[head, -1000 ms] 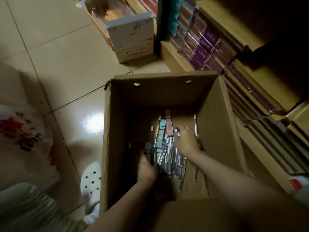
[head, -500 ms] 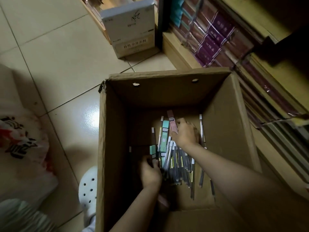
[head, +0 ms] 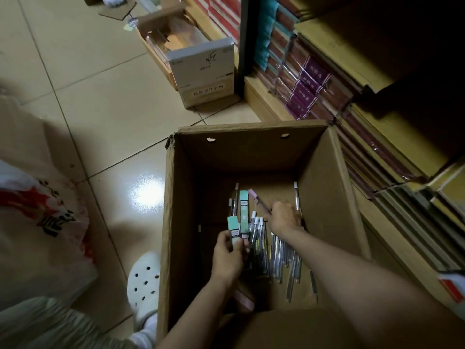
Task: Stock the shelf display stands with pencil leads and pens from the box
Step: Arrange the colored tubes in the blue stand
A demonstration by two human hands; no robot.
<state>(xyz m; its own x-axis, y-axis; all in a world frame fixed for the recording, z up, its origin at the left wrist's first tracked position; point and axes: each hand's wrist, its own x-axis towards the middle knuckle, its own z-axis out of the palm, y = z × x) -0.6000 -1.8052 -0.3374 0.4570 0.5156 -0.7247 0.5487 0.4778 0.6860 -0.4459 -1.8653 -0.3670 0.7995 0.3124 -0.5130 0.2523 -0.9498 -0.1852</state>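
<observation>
- A mint-green lead case (head: pixel 233 233) stands nearly upright in the left hand (head: pixel 227 258), fingers and thumb curled round its lower half, cap end pointing away from the person.
- A second green lead case (head: pixel 243 210) lies on the box floor just beyond it, long axis running away from the person; the left hand is the nearer one.
- The right hand (head: pixel 284 216) reaches deeper, fingers curled onto a pink-capped lead case (head: pixel 259 201) that slants up and left from the knuckles; the grip looks closed, though the fingertips are hidden.
- Clear pens (head: pixel 274 250) lie in a loose fan between the two wrists, mostly lengthwise.
- The cardboard box (head: pixel 176 210) sits on the tiled floor (head: pixel 100 109), holding only this thin layer of stock.
- Shelves (head: pixel 352 79) of wrapped goods rise just right of the box; no display stand can be picked out.
</observation>
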